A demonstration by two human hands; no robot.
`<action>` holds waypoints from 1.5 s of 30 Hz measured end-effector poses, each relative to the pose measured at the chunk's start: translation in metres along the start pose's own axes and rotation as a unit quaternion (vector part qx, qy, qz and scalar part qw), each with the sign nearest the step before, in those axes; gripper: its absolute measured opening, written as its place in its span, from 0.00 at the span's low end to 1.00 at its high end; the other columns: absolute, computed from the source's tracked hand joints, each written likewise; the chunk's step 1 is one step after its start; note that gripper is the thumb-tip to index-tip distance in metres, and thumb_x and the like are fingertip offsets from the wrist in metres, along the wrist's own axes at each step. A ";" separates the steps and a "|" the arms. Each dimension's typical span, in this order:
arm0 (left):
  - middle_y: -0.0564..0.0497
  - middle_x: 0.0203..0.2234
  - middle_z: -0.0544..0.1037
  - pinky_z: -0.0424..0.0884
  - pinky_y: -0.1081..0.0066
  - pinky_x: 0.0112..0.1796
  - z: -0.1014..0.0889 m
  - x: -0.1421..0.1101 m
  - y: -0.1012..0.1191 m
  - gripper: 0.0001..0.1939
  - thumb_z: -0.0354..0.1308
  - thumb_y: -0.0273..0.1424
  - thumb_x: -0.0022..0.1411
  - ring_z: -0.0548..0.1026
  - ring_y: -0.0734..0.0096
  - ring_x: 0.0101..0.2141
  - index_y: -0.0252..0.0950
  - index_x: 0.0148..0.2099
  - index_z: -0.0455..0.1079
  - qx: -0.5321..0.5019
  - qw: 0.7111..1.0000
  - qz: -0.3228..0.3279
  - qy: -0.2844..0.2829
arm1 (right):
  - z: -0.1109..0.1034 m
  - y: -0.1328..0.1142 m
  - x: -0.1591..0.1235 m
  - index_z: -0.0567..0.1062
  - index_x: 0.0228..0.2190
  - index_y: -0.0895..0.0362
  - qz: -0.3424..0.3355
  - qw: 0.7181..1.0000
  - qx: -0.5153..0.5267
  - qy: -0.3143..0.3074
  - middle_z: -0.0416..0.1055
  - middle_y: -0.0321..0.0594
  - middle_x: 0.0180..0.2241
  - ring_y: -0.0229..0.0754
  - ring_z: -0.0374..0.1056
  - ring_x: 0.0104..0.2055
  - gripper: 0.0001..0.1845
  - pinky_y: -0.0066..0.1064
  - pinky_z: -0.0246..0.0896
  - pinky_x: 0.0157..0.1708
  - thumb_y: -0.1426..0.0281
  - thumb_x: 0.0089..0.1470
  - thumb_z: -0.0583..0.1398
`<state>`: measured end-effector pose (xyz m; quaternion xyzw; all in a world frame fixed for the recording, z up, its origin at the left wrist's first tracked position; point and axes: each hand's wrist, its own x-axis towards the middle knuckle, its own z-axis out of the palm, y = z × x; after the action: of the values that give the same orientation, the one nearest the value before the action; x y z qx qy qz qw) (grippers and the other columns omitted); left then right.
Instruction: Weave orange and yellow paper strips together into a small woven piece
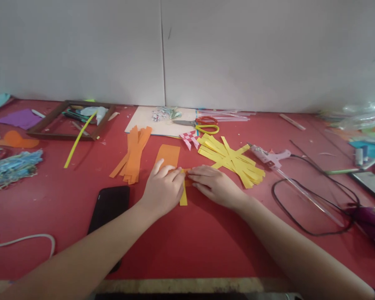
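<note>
A yellow paper strip crosses an orange paper strip on the red table in front of me. My left hand is closed over the crossing from the left, its fingertips pressed to the paper. From the other side, the fingers of my right hand are closed at the orange strip's right end. My hands cover most of the crossing. Just behind my left hand lies an orange paper rectangle. A small pink and red woven paper piece sits farther back.
Orange strips lie at left, yellow strips at right. Behind are scissors and a wooden frame. A phone is beside my left forearm. A glue gun with a looping cord lies at right.
</note>
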<state>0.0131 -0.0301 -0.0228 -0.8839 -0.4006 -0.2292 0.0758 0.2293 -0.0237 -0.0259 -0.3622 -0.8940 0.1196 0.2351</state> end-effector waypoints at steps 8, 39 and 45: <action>0.44 0.53 0.77 0.63 0.47 0.56 0.005 -0.001 -0.001 0.15 0.49 0.26 0.68 0.74 0.56 0.52 0.34 0.52 0.75 -0.008 0.999 -0.023 -0.026 | 0.001 0.000 -0.001 0.78 0.48 0.55 0.005 1.000 0.003 -0.004 0.76 0.45 0.51 0.47 0.72 0.53 0.15 0.45 0.67 0.57 0.73 0.61 0.56; 0.48 0.41 0.81 0.57 0.49 0.55 0.007 -0.003 0.005 0.14 0.51 0.26 0.68 0.68 0.53 0.48 0.38 0.50 0.76 0.025 0.997 -0.062 -0.024 | 0.002 0.002 0.000 0.79 0.48 0.55 0.021 1.000 0.012 -0.017 0.76 0.43 0.51 0.47 0.71 0.54 0.15 0.44 0.67 0.57 0.71 0.62 0.56; 0.48 0.39 0.81 0.55 0.49 0.55 0.008 -0.002 0.004 0.15 0.52 0.24 0.66 0.68 0.52 0.48 0.37 0.50 0.76 0.021 0.998 -0.057 -0.024 | 0.003 -0.002 0.000 0.80 0.45 0.53 0.007 1.000 0.006 0.005 0.78 0.42 0.49 0.46 0.73 0.51 0.14 0.42 0.69 0.54 0.72 0.62 0.56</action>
<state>0.0176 -0.0314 -0.0303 -0.8630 -0.4567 -0.2037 0.0719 0.2265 -0.0252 -0.0279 -0.3677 -0.8896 0.1249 0.2406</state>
